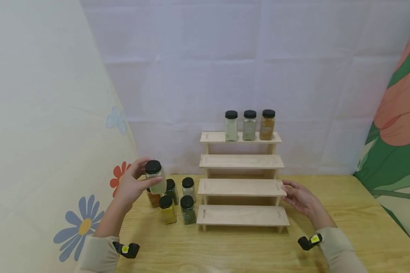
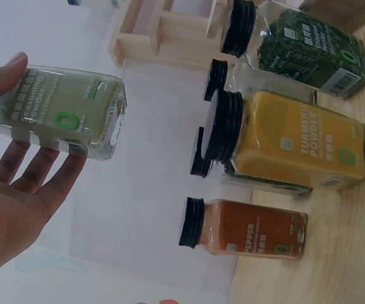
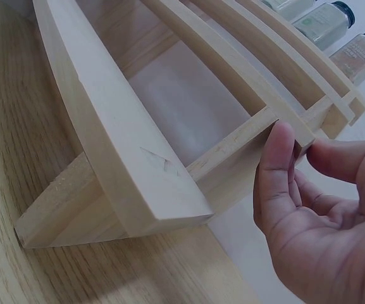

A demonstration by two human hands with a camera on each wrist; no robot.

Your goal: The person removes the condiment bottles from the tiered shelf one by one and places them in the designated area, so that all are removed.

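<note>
My left hand [image 1: 131, 184] grips a spice jar [image 1: 153, 178] with a black lid, raised beside the rack above the jars on the table. In the left wrist view its label reads seasoning powder, and thumb and fingers lie round the pale green glass jar [image 2: 62, 111]. At the other side, my right hand [image 1: 302, 197] pinches the right end of a board, second from the bottom, of the wooden stepped rack [image 1: 240, 187]. The right wrist view shows thumb and fingers at the corner of that board [image 3: 258, 101].
On the rack's top step stand a pale jar [image 1: 231, 127], a grey-green jar [image 1: 249, 127] and an orange-brown jar [image 1: 267, 127]. Left of the rack, a turmeric jar [image 2: 302, 139], a pepper jar [image 2: 258, 229] and a dark green jar [image 2: 312, 54] stand among others on the wooden table [image 1: 225, 250].
</note>
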